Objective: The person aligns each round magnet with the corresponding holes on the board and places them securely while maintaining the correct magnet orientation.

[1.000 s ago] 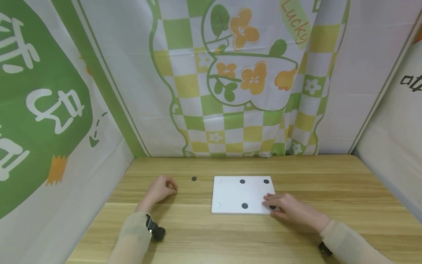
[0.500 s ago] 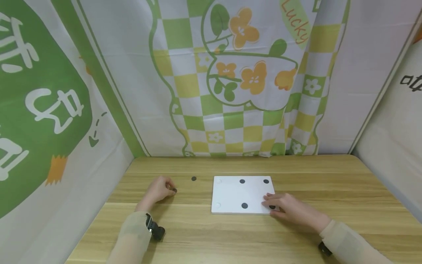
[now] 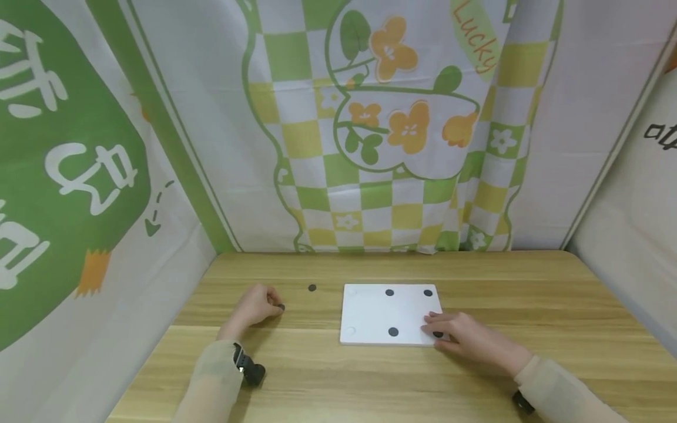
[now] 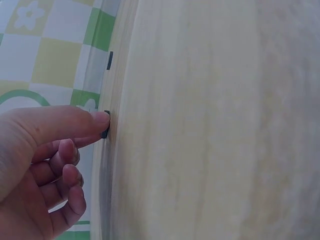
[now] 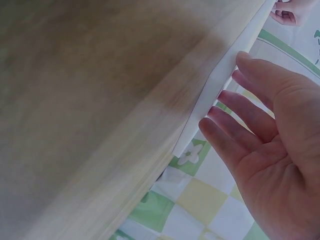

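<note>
My left hand [image 3: 257, 304] pinches a small black disc [image 4: 105, 131] between thumb and index finger, low over the wooden table. The other fingers curl loosely below. Farther back and to the right lies another black disc [image 3: 312, 288], flat on the wood. To its right is a thin white rectangular board [image 3: 370, 314]. Several black discs, one of them a disc [image 3: 394, 332] by the front edge, sit on the board; two pale round marks show at its left end. My right hand [image 3: 471, 338] rests at the board's right edge, fingers extended, partly covering the front-right disc.
The wooden table [image 3: 317, 382] runs back to a green, white and yellow checked curtain [image 3: 365, 194]. A green-and-white printed cloth [image 3: 106, 176] hangs at the left, a pale one at the right. A black device [image 3: 254, 373] is strapped to my left wrist.
The disc in my left hand shows more than a second ago, tipped up between the fingertips. The right hand and the board stay in place; the head view shifts slightly.
</note>
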A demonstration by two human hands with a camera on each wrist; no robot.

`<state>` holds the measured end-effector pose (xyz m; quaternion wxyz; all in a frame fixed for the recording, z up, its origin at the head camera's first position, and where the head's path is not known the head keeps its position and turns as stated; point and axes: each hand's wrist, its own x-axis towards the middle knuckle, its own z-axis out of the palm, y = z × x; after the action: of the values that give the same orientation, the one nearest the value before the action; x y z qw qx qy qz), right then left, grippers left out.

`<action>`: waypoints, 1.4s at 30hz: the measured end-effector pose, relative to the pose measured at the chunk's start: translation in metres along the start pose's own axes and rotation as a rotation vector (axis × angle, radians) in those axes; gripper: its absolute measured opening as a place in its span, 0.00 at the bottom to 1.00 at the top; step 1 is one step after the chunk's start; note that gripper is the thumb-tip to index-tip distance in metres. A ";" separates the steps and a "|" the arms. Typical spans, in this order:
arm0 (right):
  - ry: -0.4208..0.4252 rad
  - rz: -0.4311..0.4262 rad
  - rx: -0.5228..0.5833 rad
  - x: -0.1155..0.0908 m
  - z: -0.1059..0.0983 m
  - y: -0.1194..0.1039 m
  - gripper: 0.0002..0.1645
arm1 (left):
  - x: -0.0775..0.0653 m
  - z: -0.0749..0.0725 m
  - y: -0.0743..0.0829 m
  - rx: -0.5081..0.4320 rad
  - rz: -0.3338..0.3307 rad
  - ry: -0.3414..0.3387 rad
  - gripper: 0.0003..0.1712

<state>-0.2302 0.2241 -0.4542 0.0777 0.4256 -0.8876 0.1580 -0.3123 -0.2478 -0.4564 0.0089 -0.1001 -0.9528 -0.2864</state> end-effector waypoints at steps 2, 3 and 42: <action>0.004 0.003 -0.003 0.000 0.000 0.001 0.18 | 0.000 0.000 0.000 -0.003 0.002 0.002 0.07; 0.006 0.004 -0.003 0.000 0.000 0.001 0.19 | 0.000 0.000 -0.001 0.000 0.001 0.003 0.07; 0.009 -0.012 -0.003 0.000 0.001 0.002 0.18 | 0.003 0.016 0.039 -0.127 0.042 0.009 0.07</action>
<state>-0.2314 0.2246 -0.4554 0.0831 0.4299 -0.8851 0.1579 -0.3073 -0.2063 -0.4484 0.0127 -0.1193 -0.9303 -0.3467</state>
